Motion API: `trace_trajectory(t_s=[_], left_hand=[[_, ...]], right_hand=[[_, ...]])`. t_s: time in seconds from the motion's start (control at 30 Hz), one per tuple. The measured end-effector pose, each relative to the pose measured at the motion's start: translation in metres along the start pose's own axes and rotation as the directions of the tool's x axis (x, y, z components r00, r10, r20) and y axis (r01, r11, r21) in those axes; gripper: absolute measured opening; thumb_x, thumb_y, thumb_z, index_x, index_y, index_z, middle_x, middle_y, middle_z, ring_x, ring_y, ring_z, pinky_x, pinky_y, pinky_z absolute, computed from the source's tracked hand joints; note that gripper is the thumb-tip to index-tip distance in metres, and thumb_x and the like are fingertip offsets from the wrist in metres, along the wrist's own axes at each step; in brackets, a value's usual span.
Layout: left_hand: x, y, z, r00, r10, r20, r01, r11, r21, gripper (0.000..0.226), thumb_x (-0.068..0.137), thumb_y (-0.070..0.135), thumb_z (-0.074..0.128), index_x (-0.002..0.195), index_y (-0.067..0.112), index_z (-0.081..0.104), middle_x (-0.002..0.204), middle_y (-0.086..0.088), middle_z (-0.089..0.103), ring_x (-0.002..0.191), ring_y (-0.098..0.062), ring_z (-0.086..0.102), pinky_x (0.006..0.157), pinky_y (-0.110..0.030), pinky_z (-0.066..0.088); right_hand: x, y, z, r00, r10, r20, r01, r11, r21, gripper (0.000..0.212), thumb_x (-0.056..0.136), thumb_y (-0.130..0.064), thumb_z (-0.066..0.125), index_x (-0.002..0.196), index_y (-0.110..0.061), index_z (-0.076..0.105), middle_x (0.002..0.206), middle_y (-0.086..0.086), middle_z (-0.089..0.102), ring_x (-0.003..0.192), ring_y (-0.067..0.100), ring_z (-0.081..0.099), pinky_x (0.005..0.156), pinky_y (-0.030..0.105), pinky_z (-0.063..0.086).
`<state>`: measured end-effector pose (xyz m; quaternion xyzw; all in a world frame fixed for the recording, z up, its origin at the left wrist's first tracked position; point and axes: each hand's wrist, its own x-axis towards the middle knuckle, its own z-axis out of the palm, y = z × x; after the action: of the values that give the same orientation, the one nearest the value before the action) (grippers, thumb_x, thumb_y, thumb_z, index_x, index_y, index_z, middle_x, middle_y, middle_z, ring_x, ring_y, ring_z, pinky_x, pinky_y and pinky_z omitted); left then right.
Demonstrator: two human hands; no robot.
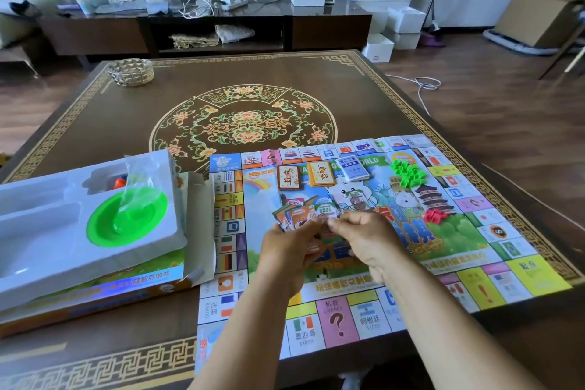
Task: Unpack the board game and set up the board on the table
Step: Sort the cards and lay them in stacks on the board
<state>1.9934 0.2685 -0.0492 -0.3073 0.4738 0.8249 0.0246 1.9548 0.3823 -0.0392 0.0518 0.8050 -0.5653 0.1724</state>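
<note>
I see the game board (468, 231) lying unfolded and flat on the dark patterned worktop (126, 123), and I take it as my landmark. Over its middle, my left hand (292, 250) grips a fanned bundle of paper money (294, 215), fingers curled round the notes. My right hand (367, 241) is just beside it, fingertips pinching at the same notes where a green 1000 note (327, 209) sticks up; the exact contact is blurred.

Toward the board's far edge three card decks rest on its printed centre in a row: a brown deck (288, 178), an orange deck (322, 173) beside it, and a blue-and-white deck (353, 168) beside that. Near the board's far right corner sits a heap of green plastic houses (406, 171). A smaller cluster of red plastic pieces (435, 216) lies on the board between that heap and my right hand.

Off the board's left edge, the white plastic tray (47, 231) rests on top of the orange game box (95, 298), whose open flap (201, 215) touches the board's edge. A green bowl-shaped piece (126, 218) sits in the tray, with a clear bag (136, 174) over it and an orange piece (120, 182) in the compartment behind.

Well beyond the board, near the worktop's far left corner, stands a glass dish (130, 72).
</note>
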Motion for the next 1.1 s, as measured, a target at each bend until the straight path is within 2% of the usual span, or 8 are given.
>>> trace_trajectory(t_s=[0.13,0.27,0.37,0.6,0.67,0.83,1.03,1.1], left_hand=[[-0.001,-0.001,0.005,1.000,-0.009,-0.005,0.009,1.000,-0.012,0.025,0.082,0.000,0.068,0.105,-0.004,0.059,0.078,-0.013,0.070,0.056,-0.020,0.069,0.051,-0.025,0.054],[0.002,-0.001,0.006,1.000,0.010,-0.009,-0.010,1.000,0.014,0.016,0.081,0.000,0.068,0.095,0.001,0.060,0.073,-0.009,0.069,0.052,-0.017,0.068,0.051,-0.026,0.055],[0.003,-0.001,0.006,1.000,0.025,-0.007,-0.024,0.999,0.023,0.019,0.081,0.001,0.069,0.098,0.002,0.060,0.071,-0.007,0.070,0.053,-0.017,0.068,0.058,-0.028,0.056],[0.006,0.002,0.005,0.999,0.037,-0.031,-0.036,0.999,0.020,0.011,0.079,-0.002,0.069,0.085,0.004,0.062,0.071,-0.009,0.069,0.054,-0.018,0.068,0.054,-0.026,0.056],[0.006,0.001,0.003,0.998,0.042,-0.043,-0.041,0.999,0.020,0.014,0.079,-0.001,0.070,0.089,0.002,0.062,0.075,-0.010,0.069,0.056,-0.018,0.068,0.055,-0.027,0.056],[-0.003,0.001,0.001,0.999,0.053,0.003,-0.053,0.999,0.011,0.015,0.082,0.003,0.069,0.096,0.002,0.064,0.078,-0.011,0.072,0.062,-0.021,0.070,0.060,-0.029,0.058],[-0.029,0.002,-0.012,0.991,-0.008,0.137,0.012,0.999,-0.030,0.018,0.095,0.003,0.048,0.107,0.001,0.060,0.092,-0.017,0.072,0.079,-0.029,0.070,0.069,-0.037,0.058],[-0.035,0.002,-0.017,0.993,0.022,0.115,-0.023,1.000,0.006,0.021,0.091,-0.007,0.045,0.100,0.001,0.062,0.085,-0.015,0.072,0.077,-0.030,0.069,0.073,-0.039,0.057]], right_hand=[[0.006,0.002,-0.015,0.988,-0.016,-0.155,0.010,0.999,-0.036,0.015,0.084,-0.026,0.070,0.090,-0.013,0.070,0.081,-0.002,0.065,0.070,0.012,0.057,0.068,0.026,0.046],[0.036,0.000,-0.036,0.940,-0.085,-0.331,0.015,0.978,-0.209,0.015,0.085,-0.030,0.067,0.078,-0.017,0.065,0.076,0.000,0.065,0.072,0.021,0.062,0.070,0.035,0.052],[0.060,0.001,-0.036,0.929,-0.088,-0.358,-0.038,0.943,-0.330,0.016,0.086,-0.031,0.065,0.077,-0.018,0.063,0.079,0.001,0.067,0.070,0.019,0.059,0.062,0.025,0.044],[0.075,0.010,-0.025,0.886,-0.166,-0.432,-0.140,0.793,-0.593,0.022,0.080,-0.038,0.070,0.091,-0.020,0.064,0.108,0.005,0.063,0.108,0.030,0.051,0.081,0.036,0.047],[0.060,0.004,-0.026,0.909,-0.184,-0.374,-0.042,0.853,-0.520,0.025,0.081,-0.040,0.068,0.092,-0.020,0.060,0.106,0.004,0.061,0.104,0.027,0.052,0.078,0.034,0.043],[-0.002,-0.006,-0.009,0.993,-0.051,0.103,0.056,0.997,-0.050,0.014,0.085,-0.031,0.068,0.084,-0.016,0.068,0.076,-0.005,0.067,0.066,0.003,0.056,0.052,0.017,0.041],[-0.019,0.008,0.004,0.998,0.020,-0.054,-0.015,0.995,0.097,0.014,0.076,-0.028,0.077,0.074,-0.016,0.071,0.074,0.000,0.073,0.075,0.019,0.069,0.070,0.033,0.054],[-0.028,0.008,0.007,0.999,0.018,-0.051,-0.011,0.993,0.120,0.014,0.077,-0.026,0.076,0.071,-0.017,0.069,0.072,0.000,0.071,0.068,0.018,0.062,0.062,0.030,0.048]])
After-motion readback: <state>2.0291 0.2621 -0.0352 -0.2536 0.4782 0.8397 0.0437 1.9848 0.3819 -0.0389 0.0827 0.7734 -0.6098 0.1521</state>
